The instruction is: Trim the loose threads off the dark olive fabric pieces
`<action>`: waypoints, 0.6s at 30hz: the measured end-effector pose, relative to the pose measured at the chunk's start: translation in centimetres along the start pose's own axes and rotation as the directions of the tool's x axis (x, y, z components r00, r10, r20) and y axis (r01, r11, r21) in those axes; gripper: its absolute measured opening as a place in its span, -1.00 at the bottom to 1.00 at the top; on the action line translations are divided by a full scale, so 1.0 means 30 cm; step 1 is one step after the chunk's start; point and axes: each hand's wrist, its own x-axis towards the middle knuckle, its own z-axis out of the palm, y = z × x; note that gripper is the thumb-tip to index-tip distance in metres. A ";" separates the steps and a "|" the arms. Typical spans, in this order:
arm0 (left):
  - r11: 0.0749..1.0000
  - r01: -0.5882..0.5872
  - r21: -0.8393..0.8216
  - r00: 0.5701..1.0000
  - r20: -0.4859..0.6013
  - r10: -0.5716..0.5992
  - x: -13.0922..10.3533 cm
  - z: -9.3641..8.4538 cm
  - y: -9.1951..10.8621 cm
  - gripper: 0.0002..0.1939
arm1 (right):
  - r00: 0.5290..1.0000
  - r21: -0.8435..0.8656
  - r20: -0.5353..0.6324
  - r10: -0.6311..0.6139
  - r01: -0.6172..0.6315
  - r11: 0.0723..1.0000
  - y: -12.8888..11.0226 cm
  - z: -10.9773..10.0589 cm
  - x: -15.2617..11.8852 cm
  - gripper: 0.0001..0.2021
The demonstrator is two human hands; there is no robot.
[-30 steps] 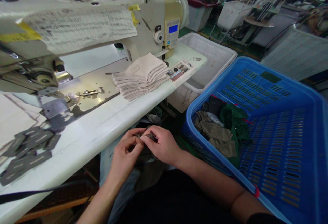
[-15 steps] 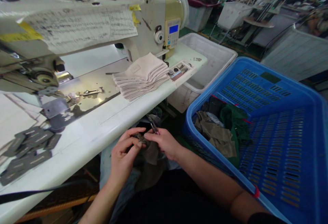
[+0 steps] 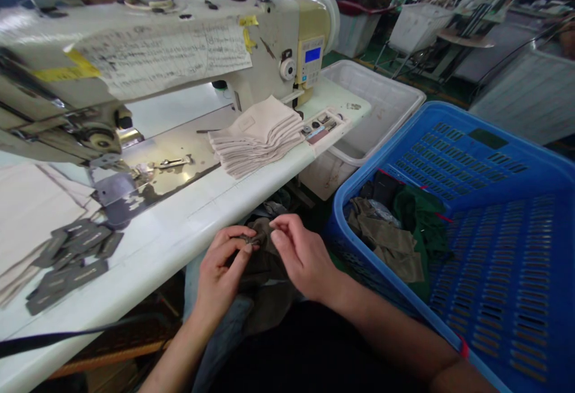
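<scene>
Above my lap, my left hand (image 3: 224, 264) pinches a bunched edge of olive-brown cloth (image 3: 269, 267) between thumb and fingers. The cloth hangs down over my legs below the table edge. Just right of the pinched edge, my right hand (image 3: 305, 255) is closed, thumb against the bent fingers, beside the upper part of the cloth. Whatever its fingers hold is hidden or too small to make out.
A sewing machine (image 3: 179, 39) stands on the white table (image 3: 188, 213). A folded beige fabric stack (image 3: 258, 135) and dark grey tabs (image 3: 76, 261) lie there. To my right, a blue basket (image 3: 485, 249) holds olive and green cloth; a white bin (image 3: 381, 90) stands behind.
The small metal snips seen in my right hand no longer show. That hand has turned and shifted slightly right, while my left hand keeps its pinch. The view has shifted a little.
</scene>
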 end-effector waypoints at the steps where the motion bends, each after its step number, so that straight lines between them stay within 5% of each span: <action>1: 1.000 -0.012 0.004 1.000 -0.005 0.012 0.000 0.001 -0.001 -0.76 | 0.997 -0.006 0.077 -0.014 0.015 1.000 -0.018 -0.003 -0.005 -0.77; 4: 0.998 -0.053 0.020 0.998 -0.026 0.054 0.001 0.008 -0.002 -0.76 | 0.983 -0.009 0.186 0.003 -0.001 1.000 -0.039 0.004 -0.007 -0.79; 18: 0.989 -0.146 0.029 0.988 -0.041 0.147 0.002 0.021 0.006 -0.79 | 0.981 -0.091 0.193 0.020 -0.003 0.996 -0.028 0.004 -0.008 -0.82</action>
